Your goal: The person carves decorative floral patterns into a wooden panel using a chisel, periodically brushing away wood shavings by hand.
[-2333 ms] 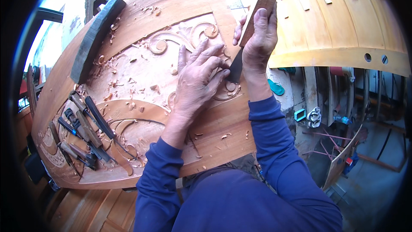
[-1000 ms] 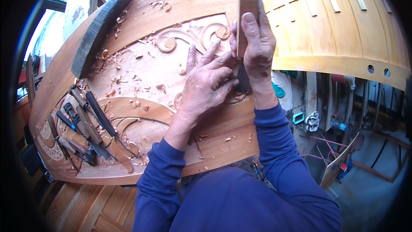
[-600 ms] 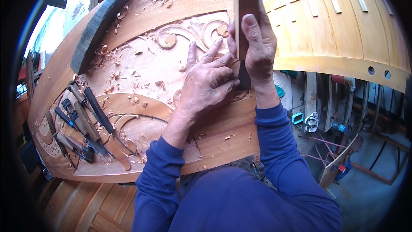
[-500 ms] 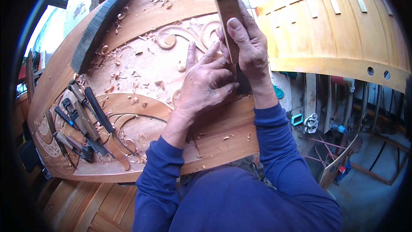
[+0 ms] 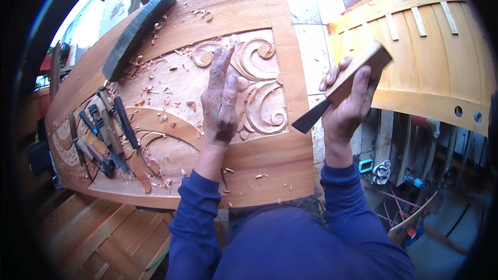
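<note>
My right hand [image 5: 345,111] grips a wooden-handled tool [image 5: 358,70] past the right edge of the carved panel. Its thick, block-like handle slants up to the right, and a dark end [image 5: 312,116] flares out toward the lower left; whether that end is bristle or blade I cannot make out. Over the panel, my left hand [image 5: 220,103] is raised edge-on with its fingers stretched out, holding nothing. Behind it, the wooden panel [image 5: 298,80] carries raised scrolls [image 5: 267,116] in a recessed field. Curled wood shavings [image 5: 150,91] lie mostly left of my left hand.
Several carving tools [image 5: 106,129] lie piled on the panel's left part. A dark, long wooden block [image 5: 137,36] rests along its far left. A pale slatted wooden piece [image 5: 415,67] stands at the right, above long boards [image 5: 385,135] and a small blue-rimmed object [image 5: 365,166].
My right hand has swung right with the tool, tilting it away from the panel. My left hand has let go of contact with it and moved left, uncovering the right-hand scrolls.
</note>
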### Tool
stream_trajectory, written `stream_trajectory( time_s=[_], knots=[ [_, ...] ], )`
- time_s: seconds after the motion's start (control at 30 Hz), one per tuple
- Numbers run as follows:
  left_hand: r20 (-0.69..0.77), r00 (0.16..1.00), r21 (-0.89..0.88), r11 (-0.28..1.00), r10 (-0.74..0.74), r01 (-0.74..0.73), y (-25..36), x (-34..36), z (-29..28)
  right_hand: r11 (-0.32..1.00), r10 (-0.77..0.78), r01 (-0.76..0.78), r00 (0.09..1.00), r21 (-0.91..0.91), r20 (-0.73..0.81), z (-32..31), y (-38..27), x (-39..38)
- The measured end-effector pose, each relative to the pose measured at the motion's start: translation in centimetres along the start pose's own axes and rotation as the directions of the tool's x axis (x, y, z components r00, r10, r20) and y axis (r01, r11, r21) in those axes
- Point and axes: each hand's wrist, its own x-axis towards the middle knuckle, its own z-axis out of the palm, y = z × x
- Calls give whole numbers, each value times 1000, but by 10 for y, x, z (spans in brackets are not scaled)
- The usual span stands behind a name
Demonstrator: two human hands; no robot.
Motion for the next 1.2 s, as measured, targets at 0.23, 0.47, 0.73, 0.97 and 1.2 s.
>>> stream_trajectory(
  time_s=[0.23,0.47,0.73,0.97,1.2],
  knots=[
    [-168,982,143,984,-86,111,6,-7,6,996,21,-3,981,-92,195,-68,-41,-32],
    [-302,942,517,855,143,36,23,-41,15,943,312,-250,895,-221,319,-131,-97,-10],
    [174,984,587,799,33,-131,87,-186,79,902,405,-286,822,-324,401,-151,-110,3],
    [-95,995,675,734,-21,80,74,-164,76,876,341,-130,848,-464,405,-127,-120,13],
    [-305,946,826,464,-111,320,57,-136,61,815,381,-71,813,-574,441,-111,-142,10]
  ],
)
